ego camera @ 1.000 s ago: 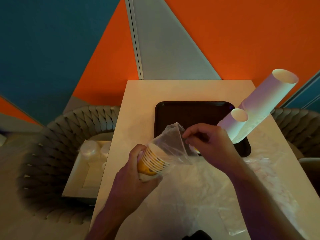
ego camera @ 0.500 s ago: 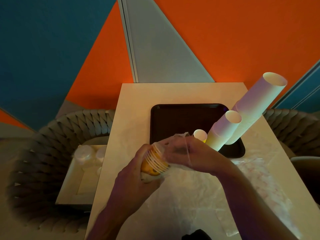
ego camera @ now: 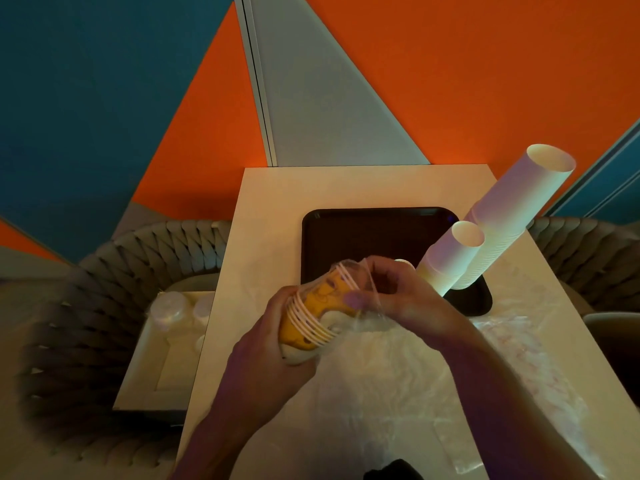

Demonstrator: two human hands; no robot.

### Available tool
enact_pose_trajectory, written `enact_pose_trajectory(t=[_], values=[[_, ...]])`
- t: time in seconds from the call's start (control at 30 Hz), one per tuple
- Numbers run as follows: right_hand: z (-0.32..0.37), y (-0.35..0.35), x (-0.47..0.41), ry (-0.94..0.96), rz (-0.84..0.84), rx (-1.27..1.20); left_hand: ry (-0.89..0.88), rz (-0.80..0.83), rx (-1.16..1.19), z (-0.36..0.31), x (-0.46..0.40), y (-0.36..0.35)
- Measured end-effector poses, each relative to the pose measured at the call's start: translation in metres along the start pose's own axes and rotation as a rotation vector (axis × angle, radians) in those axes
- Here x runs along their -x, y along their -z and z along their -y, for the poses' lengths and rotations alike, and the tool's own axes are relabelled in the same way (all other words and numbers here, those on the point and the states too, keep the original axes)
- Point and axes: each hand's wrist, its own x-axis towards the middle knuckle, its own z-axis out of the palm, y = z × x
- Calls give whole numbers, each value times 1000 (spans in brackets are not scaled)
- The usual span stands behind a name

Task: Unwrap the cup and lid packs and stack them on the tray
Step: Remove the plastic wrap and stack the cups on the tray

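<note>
Head view: two stacks of pale paper cups, a tall stack [ego camera: 512, 220] and a short stack [ego camera: 450, 258], already stand on the dark tray [ego camera: 363, 233] at its right end, both leaning. A third pack is in hand above the surface [ego camera: 277, 202], just in front of the tray. The left hand [ego camera: 277, 327] wraps round the base of the yellow cups [ego camera: 311, 317], a nested stack with pale rolled rims. The right hand [ego camera: 398, 296] pinches the clear wrap [ego camera: 367, 306] at the open end, thumb pressed on the cups. By my judgement the wrap is about half off, so these cups must yet be freed and set on the tray. Crinkly, glossy loose plastic [ego camera: 415, 368] lies spread on the surface nearby. Beside the surface, on a woven chair [ego camera: 86, 306], a box [ego camera: 156, 358] holds what may be lids; those seem untouched.
</note>
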Motion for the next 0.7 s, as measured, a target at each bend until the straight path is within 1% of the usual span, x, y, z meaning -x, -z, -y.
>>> enact_pose_trajectory(t=[0.1,0.2,0.3,0.47,0.53,0.6,0.7], values=[[-2,7,4,-18,-23,-65,24,-12,35,0,1,2],[-4,13,7,-49,-55,-123,29,-65,51,0,1,3],[-6,16,10,-59,-58,-112,26,-94,26,0,2,5],[-8,15,13,-71,5,150,35,-96,38,-3,2,4],[-10,12,12,-72,16,232,31,-87,46,-4,3,3],[-11,8,11,-64,15,364,31,-74,52,-4,4,2],[-16,0,9,-21,16,516,40,-57,53,-3,5,-1]])
